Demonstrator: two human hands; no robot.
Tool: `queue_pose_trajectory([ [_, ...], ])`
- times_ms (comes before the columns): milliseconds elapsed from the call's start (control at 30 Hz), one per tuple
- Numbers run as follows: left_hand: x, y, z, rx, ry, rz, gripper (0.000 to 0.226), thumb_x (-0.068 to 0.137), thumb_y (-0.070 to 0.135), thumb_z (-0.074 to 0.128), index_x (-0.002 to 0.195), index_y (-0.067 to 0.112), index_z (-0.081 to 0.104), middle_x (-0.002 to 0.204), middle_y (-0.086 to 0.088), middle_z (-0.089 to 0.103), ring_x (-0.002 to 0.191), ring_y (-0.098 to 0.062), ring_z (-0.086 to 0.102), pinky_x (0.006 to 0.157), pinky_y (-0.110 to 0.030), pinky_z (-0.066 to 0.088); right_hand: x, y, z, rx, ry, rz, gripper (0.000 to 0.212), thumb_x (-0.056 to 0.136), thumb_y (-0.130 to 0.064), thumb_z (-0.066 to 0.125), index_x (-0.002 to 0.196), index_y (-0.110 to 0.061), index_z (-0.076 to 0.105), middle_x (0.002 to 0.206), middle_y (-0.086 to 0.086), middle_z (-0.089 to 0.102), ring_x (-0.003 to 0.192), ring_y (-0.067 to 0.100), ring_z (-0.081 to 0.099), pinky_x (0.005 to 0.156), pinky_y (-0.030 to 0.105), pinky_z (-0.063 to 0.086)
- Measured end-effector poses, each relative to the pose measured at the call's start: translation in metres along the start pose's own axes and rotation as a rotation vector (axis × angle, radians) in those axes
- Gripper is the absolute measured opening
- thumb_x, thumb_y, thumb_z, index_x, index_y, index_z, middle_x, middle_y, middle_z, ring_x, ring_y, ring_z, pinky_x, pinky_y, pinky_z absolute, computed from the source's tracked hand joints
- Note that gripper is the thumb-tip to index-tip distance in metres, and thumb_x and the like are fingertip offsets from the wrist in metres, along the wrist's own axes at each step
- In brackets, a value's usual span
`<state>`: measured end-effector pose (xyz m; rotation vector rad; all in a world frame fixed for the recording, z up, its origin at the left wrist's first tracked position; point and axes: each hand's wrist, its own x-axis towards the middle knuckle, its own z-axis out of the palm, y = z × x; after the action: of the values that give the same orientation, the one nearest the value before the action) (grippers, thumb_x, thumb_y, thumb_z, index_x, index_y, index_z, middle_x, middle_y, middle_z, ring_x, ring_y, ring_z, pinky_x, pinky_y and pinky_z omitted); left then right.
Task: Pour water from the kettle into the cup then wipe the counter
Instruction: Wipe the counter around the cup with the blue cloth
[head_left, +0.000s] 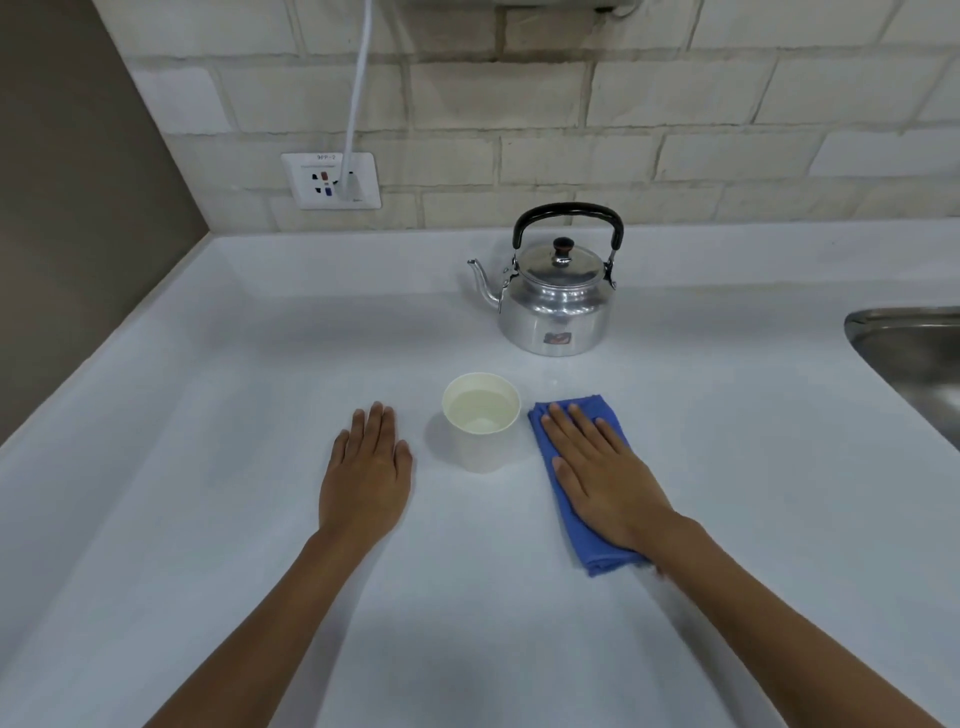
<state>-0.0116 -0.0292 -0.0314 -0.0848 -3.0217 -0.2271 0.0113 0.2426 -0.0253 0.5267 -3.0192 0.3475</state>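
Right hand (597, 467) lies flat, fingers spread, pressing a folded blue cloth (587, 540) onto the white table (234, 364). Left hand (366, 467) flat on bare table, fingers together, holding nothing. Paper cup (482, 421) with water stands upright between the hands, just beside the cloth's left edge. Steel kettle (556, 301) upright behind the cup, spout pointing left, apart from both. Sink (914, 353) rim at far right edge. Open surface to the left and near side.
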Motion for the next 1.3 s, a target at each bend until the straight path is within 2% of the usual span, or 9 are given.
queue_pose_trajectory([
  [133,-0.001,-0.001,0.000,-0.022,-0.008,-0.005,0.052,0.100,0.028,0.018,0.147,0.008,0.006,0.158,-0.007,0.006,0.145,-0.021,0.003,0.117,-0.034,0.003,-0.007,0.018,-0.009,0.016,-0.038,-0.031,0.050,0.099,-0.033,0.019,0.142,-0.029,-0.007,0.153,-0.013,-0.004,0.141,0.004,-0.010,0.116,0.025,-0.008],
  [233,-0.001,-0.001,-0.001,-0.040,-0.014,-0.013,0.052,0.100,0.028,0.018,0.147,0.008,0.006,0.158,-0.007,0.006,0.145,-0.021,0.003,0.118,-0.034,0.003,0.018,0.042,-0.022,-0.006,-0.028,0.124,0.049,0.100,-0.027,0.022,0.145,-0.020,0.005,0.157,-0.002,0.005,0.143,0.012,0.001,0.116,0.030,-0.002],
  [400,-0.001,0.001,-0.003,-0.037,-0.036,-0.019,0.052,0.100,0.028,0.016,0.147,0.008,0.005,0.158,-0.007,0.005,0.145,-0.021,0.002,0.117,-0.034,0.003,0.034,0.038,-0.017,-0.068,-0.040,0.297,0.050,0.100,-0.028,0.015,0.145,-0.013,-0.001,0.158,0.004,0.001,0.144,0.017,-0.003,0.118,0.036,-0.001],
  [633,0.001,0.002,-0.003,-0.070,-0.036,-0.026,0.051,0.100,0.026,0.018,0.147,0.007,0.008,0.158,-0.008,0.007,0.145,-0.022,0.003,0.117,-0.034,0.003,-0.012,-0.042,0.008,-0.084,0.074,0.240,0.053,0.098,-0.029,0.018,0.145,-0.014,0.000,0.157,0.003,0.004,0.144,0.020,0.000,0.117,0.036,-0.001],
  [800,-0.008,0.001,-0.016,-0.297,-0.013,-0.041,0.047,0.101,0.021,0.026,0.145,0.004,0.020,0.155,-0.009,0.019,0.145,-0.020,0.010,0.117,-0.031,0.006,-0.030,-0.064,0.008,-0.034,0.042,0.205,0.054,0.099,-0.032,0.016,0.145,-0.015,-0.005,0.157,0.002,-0.003,0.144,0.019,-0.006,0.116,0.035,-0.006],
  [867,-0.015,0.001,-0.026,-0.408,0.034,-0.059,0.045,0.100,0.019,0.030,0.143,0.005,0.027,0.153,-0.009,0.027,0.143,-0.020,0.016,0.116,-0.029,0.009,-0.028,-0.058,-0.002,0.113,0.044,0.173,0.051,0.099,-0.031,0.020,0.146,-0.016,0.003,0.157,0.002,0.003,0.144,0.017,-0.002,0.117,0.033,-0.003],
  [967,-0.036,0.004,-0.043,-0.466,0.154,-0.058,0.038,0.098,0.016,0.040,0.134,0.009,0.046,0.142,-0.006,0.046,0.135,-0.020,0.035,0.109,-0.026,0.023,-0.017,-0.032,-0.025,0.344,0.253,0.213,0.043,0.099,-0.021,0.031,0.141,-0.012,0.031,0.152,0.008,0.027,0.141,0.022,0.020,0.116,0.032,0.010],
  [1067,-0.071,0.027,-0.055,-0.455,0.196,0.075,0.031,0.094,0.015,0.048,0.123,0.014,0.060,0.127,-0.002,0.061,0.120,-0.018,0.051,0.098,-0.019,0.029,0.001,0.005,-0.039,0.353,0.341,0.305,0.040,0.098,-0.014,0.032,0.137,-0.008,0.037,0.148,0.012,0.035,0.138,0.026,0.026,0.116,0.038,0.018],
  [1300,-0.079,0.138,-0.035,-0.378,0.119,0.433,0.042,0.098,0.022,0.040,0.135,0.003,0.043,0.142,-0.010,0.047,0.132,-0.020,0.042,0.112,-0.025,0.024,0.029,0.043,-0.022,0.150,0.066,0.262,0.044,0.099,-0.015,0.026,0.143,-0.008,0.023,0.154,0.011,0.021,0.143,0.026,0.013,0.116,0.037,0.013],
])
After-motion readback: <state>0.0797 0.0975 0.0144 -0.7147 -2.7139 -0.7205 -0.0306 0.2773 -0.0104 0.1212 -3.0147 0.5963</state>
